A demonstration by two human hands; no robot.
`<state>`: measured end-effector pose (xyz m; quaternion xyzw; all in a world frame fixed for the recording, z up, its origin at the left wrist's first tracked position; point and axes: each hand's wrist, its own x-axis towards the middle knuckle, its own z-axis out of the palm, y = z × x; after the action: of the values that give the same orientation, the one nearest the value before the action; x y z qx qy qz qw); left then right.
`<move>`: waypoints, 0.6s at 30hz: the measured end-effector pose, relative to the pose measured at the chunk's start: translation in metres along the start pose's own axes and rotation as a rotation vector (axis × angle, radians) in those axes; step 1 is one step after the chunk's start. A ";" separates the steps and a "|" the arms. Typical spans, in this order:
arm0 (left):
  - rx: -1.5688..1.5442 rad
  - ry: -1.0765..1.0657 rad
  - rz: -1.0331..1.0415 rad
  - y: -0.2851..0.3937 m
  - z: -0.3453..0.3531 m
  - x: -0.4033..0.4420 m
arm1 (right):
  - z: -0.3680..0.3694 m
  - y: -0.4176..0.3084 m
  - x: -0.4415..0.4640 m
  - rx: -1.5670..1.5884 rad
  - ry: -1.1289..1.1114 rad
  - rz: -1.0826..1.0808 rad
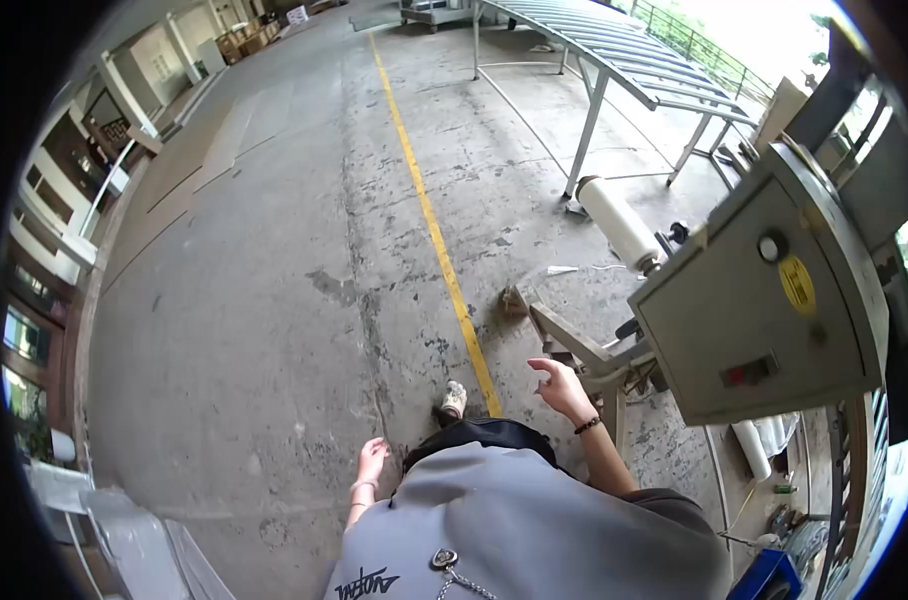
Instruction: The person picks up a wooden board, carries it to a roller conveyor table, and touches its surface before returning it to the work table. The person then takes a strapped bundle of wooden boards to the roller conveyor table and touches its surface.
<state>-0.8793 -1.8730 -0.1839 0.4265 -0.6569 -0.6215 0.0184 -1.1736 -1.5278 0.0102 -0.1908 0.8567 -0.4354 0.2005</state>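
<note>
Below the middle of the head view, my left hand point(372, 461) hangs beside my grey shirt point(514, 510), over the concrete floor. Its fingers look loosely curled, but whether they touch each other is too small to tell. My right hand point(562, 389) is raised in front of my body, with thumb and index finger apart and nothing between them. A dark bracelet circles the right wrist. The nearest object to that hand is the metal stand point(584, 350) under a grey control box point(764, 300). One shoe point(454, 400) shows between my hands.
A yellow line point(424, 200) runs along the floor ahead. On the right stand a roller conveyor point(614, 55) and a white film roll point(617, 222). Flat cardboard sheets point(199, 160) lie at the left. Wrapped material point(139, 540) is at the lower left, a blue object point(769, 577) at the lower right.
</note>
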 end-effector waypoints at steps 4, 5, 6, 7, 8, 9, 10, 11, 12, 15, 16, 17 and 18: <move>-0.010 0.015 -0.137 -0.031 -0.043 0.079 | 0.005 -0.039 0.146 -0.170 0.220 -0.296; 0.023 0.022 -0.285 -0.015 -0.052 0.088 | 0.004 -0.069 0.179 -0.109 0.206 -0.271; 0.040 0.025 -0.374 0.001 -0.059 0.101 | -0.002 -0.102 0.207 -0.055 0.195 -0.243; 0.047 0.032 -0.433 0.017 -0.067 0.117 | -0.003 -0.128 0.233 -0.073 0.228 -0.344; 0.046 0.033 -0.459 0.033 -0.072 0.134 | -0.003 -0.151 0.256 -0.098 0.265 -0.448; 0.052 0.031 -0.478 0.048 -0.075 0.155 | -0.003 -0.174 0.275 -0.085 0.224 -0.472; 0.054 0.028 -0.488 0.061 -0.077 0.180 | -0.007 -0.188 0.295 -0.071 0.188 -0.502; 0.064 0.018 -0.498 0.077 -0.078 0.207 | -0.014 -0.190 0.314 -0.083 0.219 -0.487; 0.075 0.004 -0.505 0.093 -0.078 0.238 | -0.017 -0.190 0.333 -0.050 0.150 -0.451; 0.119 -0.046 -0.506 0.147 -0.075 0.343 | -0.018 -0.172 0.400 -0.020 0.097 -0.322; 0.140 -0.064 -0.501 0.166 -0.071 0.381 | -0.022 -0.148 0.416 -0.058 0.177 -0.243; 0.164 -0.080 -0.492 0.185 -0.070 0.420 | -0.031 -0.132 0.426 -0.154 0.239 -0.175; 0.196 -0.108 -0.476 0.209 -0.066 0.461 | -0.041 -0.117 0.436 -0.250 0.302 -0.102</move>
<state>-1.2480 -2.2225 -0.2282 0.5350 -0.5951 -0.5637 -0.2046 -1.5459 -1.7828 0.0515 -0.1899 0.9136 -0.3589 0.0219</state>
